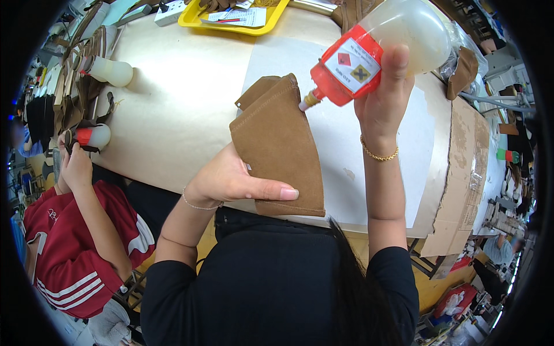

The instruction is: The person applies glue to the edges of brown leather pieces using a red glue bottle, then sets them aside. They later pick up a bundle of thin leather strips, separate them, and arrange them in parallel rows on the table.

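The left hand's (236, 181) grip pinches the near end of a stitched brown suede piece (283, 150), thumb on top, above the white paper sheet (346, 144) on the bench (167, 52). Beyond, the right hand's (389, 92) grip wraps a tilted squeeze bottle (355, 63), its nozzle (311, 99) at the suede's right edge; contact is unclear. Squeezing too hard could blot the suede or drip onto the paper; a loose pinch could let the edge slip.
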